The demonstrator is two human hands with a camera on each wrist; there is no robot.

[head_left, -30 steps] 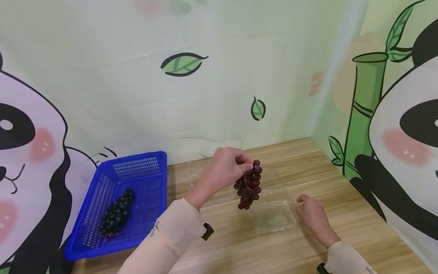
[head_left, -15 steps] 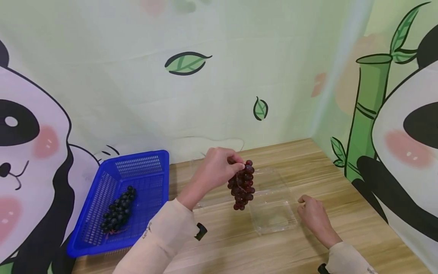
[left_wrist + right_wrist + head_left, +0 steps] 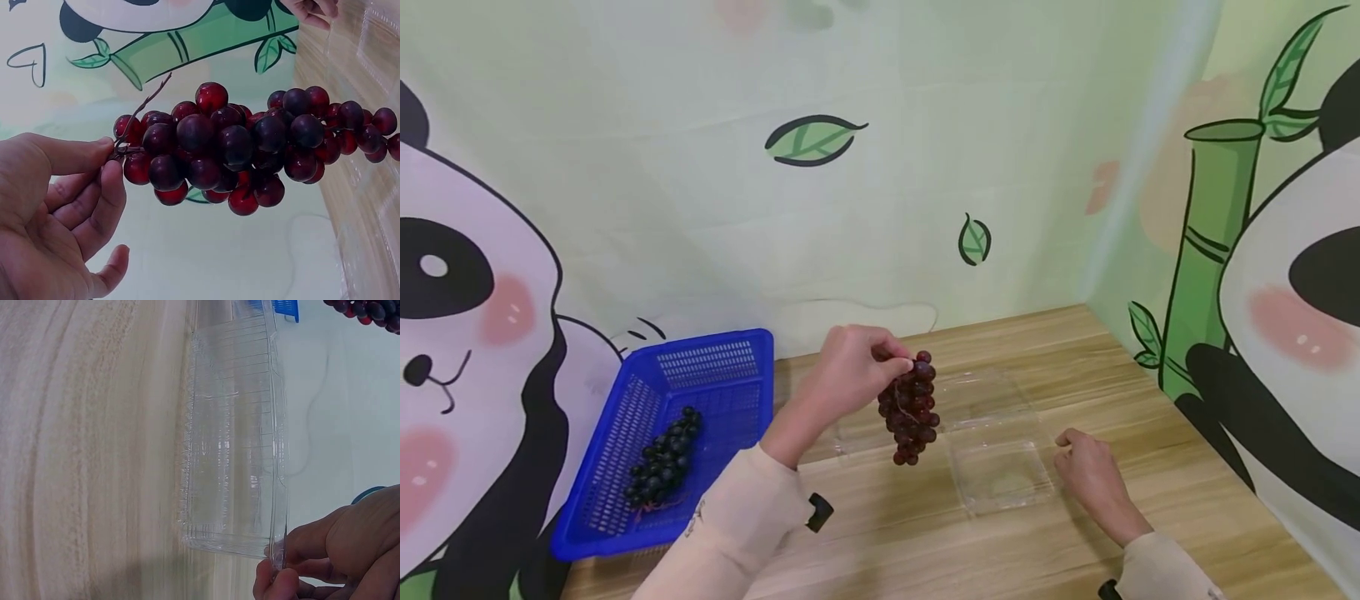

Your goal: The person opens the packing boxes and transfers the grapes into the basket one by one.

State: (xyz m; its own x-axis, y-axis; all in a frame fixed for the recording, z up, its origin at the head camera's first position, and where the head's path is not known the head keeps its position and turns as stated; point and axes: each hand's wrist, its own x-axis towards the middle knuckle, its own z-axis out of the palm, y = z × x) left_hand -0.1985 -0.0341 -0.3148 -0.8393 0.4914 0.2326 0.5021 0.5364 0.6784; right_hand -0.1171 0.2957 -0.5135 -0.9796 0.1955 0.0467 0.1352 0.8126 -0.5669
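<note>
A bunch of dark red grapes (image 3: pixel 913 408) hangs in the air from my left hand (image 3: pixel 853 368). In the left wrist view, thumb and forefinger pinch the thin brown stem (image 3: pixel 128 128) at the top of the bunch. To the right of the grapes, a clear plastic container (image 3: pixel 1000 492) rests on the table. My right hand (image 3: pixel 1093 473) is at its right side. The right wrist view has that hand (image 3: pixel 344 550) pinching the container's rim (image 3: pixel 276 506) between thumb and fingers.
At the left stands a blue plastic basket (image 3: pixel 758 392) with a bunch of black grapes (image 3: pixel 662 462) in it. Faint edges of more clear plastic (image 3: pixel 841 440) show behind the left arm. A printed cloth wall (image 3: pixel 880 217) bounds the wooden table (image 3: pixel 910 542) at the back and right.
My left hand has moved left with the red grapes, away from above the clear container. The right hand has stayed at the container's side.
</note>
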